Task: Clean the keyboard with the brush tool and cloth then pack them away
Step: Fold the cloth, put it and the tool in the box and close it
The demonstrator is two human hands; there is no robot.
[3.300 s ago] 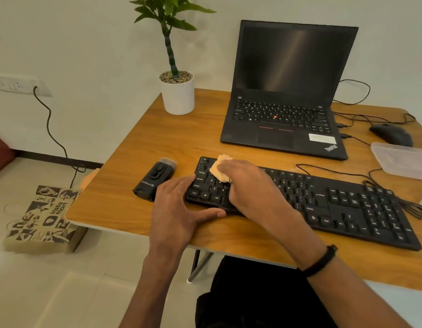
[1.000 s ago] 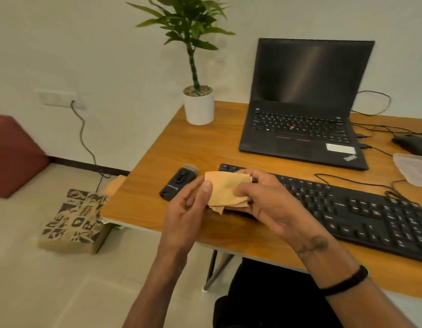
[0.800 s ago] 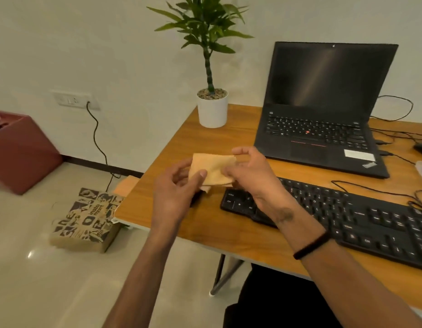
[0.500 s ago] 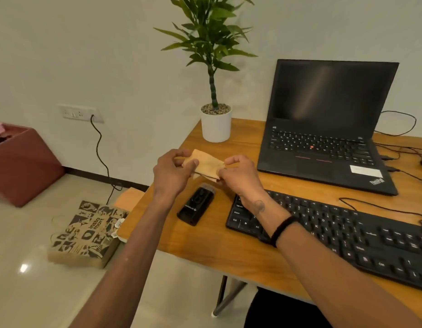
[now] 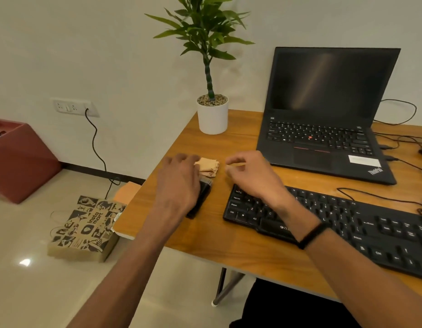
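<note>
both hands flank the folded cloth.

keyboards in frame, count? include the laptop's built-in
2. The external black keyboard lies at the desk's near right, under the right hand, its right end cut off by the frame. The laptop behind it has its own built-in keys. None seem hidden.

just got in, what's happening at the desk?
A person is cleaning a keyboard. The folded orange cloth lies on the wooden desk, just beyond the black brush tool. The left hand hovers over the brush, fingers by the cloth; whether it grips is unclear. The right hand is empty, above the keyboard's left end. Nothing is packed yet.
</note>
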